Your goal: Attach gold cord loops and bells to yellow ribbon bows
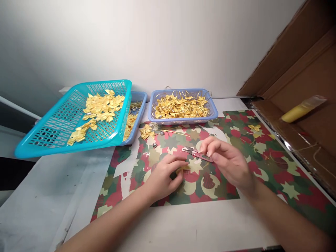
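Right hand [232,162]: grip clenched on the scissors [198,154], handle between thumb and fingers, blades pointing left over the desk [183,225]; left hand [166,175]: yellow ribbon [186,167] at the fingertips, grip on it cannot be told.

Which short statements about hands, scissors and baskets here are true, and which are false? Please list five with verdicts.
1. The right hand holds small scissors with pink handles. True.
2. Yellow ribbon bows lie in the turquoise perforated plastic basket. True.
3. The left hand grips the scissors. False: only the right hand does.
4. The blue-violet plastic basket with gold wire loops stands left of the turquoise basket. False: it stands to its right.
5. A star-patterned red, green and cream sheet lies beneath both hands. True.
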Demonstrator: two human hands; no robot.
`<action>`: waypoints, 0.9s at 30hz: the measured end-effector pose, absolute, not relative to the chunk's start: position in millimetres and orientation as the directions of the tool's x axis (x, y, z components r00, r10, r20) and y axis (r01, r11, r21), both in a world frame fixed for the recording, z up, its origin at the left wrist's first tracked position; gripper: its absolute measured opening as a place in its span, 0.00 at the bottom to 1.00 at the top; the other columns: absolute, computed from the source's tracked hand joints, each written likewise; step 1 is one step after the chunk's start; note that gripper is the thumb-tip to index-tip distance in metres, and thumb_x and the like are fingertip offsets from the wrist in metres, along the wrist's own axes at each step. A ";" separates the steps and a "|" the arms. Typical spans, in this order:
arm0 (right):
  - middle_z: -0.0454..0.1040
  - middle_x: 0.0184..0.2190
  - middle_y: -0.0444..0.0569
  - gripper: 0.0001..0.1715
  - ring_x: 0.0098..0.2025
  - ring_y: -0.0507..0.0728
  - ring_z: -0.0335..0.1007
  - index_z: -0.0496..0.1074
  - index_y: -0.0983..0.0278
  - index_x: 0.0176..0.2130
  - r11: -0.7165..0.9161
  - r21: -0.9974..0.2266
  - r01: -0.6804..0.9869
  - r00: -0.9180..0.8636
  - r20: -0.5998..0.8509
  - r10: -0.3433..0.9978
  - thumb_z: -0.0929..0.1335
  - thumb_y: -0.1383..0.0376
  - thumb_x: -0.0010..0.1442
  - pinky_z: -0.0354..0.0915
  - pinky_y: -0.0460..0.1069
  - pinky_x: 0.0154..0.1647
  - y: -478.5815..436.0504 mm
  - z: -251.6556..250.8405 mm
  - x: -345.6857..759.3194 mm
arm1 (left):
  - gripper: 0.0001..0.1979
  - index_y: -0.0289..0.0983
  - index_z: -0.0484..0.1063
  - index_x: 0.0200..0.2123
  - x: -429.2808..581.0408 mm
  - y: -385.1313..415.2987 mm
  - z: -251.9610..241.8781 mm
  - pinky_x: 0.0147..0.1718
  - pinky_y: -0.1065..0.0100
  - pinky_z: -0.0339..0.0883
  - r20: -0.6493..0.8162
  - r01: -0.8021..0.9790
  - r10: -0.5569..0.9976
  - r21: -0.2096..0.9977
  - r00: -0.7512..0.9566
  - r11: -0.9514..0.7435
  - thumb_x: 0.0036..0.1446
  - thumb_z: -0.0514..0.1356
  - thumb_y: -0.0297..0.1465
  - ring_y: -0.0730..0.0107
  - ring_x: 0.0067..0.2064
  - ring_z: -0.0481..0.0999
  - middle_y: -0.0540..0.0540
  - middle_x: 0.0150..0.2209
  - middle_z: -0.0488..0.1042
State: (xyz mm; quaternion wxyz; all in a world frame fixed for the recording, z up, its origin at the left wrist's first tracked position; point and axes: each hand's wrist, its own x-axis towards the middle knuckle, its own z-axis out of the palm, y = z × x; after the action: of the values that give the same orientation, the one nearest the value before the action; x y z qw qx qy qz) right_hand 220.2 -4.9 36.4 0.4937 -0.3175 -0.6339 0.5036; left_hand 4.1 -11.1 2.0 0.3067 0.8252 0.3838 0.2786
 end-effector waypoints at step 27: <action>0.72 0.19 0.35 0.15 0.18 0.47 0.65 0.55 0.59 0.36 -0.217 -0.957 -0.193 -0.349 -0.139 0.927 0.66 0.56 0.63 0.62 0.42 0.22 -25.7 -5.2 167.4 | 0.18 0.36 0.79 0.35 10.7 -12.6 2.1 0.27 0.74 0.61 -0.400 -0.291 0.898 0.851 0.182 0.438 0.42 0.72 0.40 0.79 0.25 0.64 0.51 0.25 0.72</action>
State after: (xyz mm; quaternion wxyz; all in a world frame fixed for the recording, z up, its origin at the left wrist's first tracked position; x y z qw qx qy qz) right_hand 167.4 -25.7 -5.2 0.4151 -0.3915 -0.4684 0.6746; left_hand 10.7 -12.6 2.1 0.7000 0.3176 0.4784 0.4246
